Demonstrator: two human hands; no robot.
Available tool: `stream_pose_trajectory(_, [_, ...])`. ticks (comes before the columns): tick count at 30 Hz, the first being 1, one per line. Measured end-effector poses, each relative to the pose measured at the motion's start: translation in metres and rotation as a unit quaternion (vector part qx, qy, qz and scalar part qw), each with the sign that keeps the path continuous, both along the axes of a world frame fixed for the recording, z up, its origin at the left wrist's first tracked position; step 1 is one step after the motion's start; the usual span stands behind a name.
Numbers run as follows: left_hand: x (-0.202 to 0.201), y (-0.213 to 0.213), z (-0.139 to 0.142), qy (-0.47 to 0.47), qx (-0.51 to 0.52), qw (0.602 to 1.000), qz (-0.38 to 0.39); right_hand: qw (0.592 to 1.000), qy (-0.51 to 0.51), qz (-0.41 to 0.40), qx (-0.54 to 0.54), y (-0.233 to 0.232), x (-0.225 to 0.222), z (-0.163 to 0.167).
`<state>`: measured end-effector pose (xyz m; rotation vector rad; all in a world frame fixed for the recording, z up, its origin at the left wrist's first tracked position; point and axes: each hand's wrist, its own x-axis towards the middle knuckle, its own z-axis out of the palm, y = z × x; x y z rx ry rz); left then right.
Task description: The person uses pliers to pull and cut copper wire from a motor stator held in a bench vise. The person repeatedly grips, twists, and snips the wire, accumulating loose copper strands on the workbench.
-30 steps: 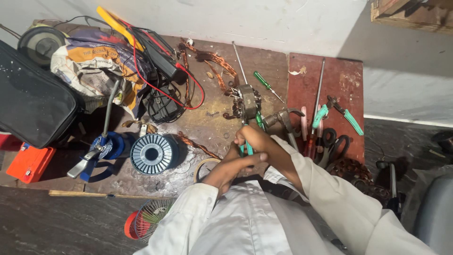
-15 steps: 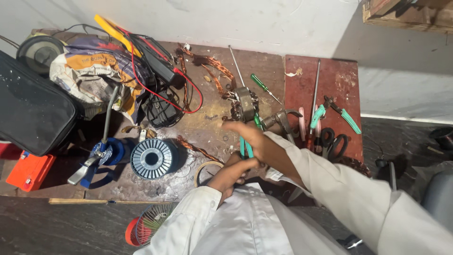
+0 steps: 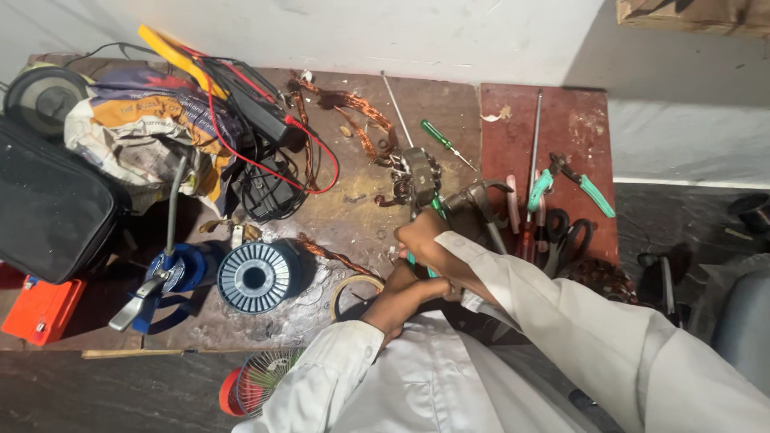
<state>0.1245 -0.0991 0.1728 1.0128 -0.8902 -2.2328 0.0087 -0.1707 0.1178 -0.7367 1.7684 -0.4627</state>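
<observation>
My right hand (image 3: 425,239) is closed around the green-handled pliers (image 3: 435,207), whose jaws reach the small motor stator (image 3: 419,176) on the brown workbench (image 3: 353,216). A thin steel shaft (image 3: 395,95) sticks out of the stator toward the wall. My left hand (image 3: 399,293) sits just below the right one, fingers curled at the lower end of the pliers' handles. What the jaws pinch is hidden. Both arms wear white sleeves.
A hammer (image 3: 475,200), scissors (image 3: 564,234), second green pliers (image 3: 579,183) and a green screwdriver (image 3: 441,143) lie to the right. A blue finned spool (image 3: 257,277), tape ring (image 3: 357,290), blue clamp (image 3: 164,277), black bag (image 3: 48,208), orange box (image 3: 40,309) and red-wired meter (image 3: 265,120) lie to the left.
My left hand has slid a little down toward my body, away from the right hand. The right hand keeps the pliers at the stator.
</observation>
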Motion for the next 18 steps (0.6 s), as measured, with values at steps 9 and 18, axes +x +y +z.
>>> stream_pose_trajectory(9, [-0.007,-0.004,-0.005,-0.095,-0.042,0.995,0.0,0.997,-0.03,-0.037,0.055,-0.007,-0.006,0.008])
stream_pose_trajectory(18, [-0.019,-0.008,0.001,-0.343,-0.098,0.933,-0.035,0.994,-0.045,-0.088,0.039,-0.003,-0.01,-0.015])
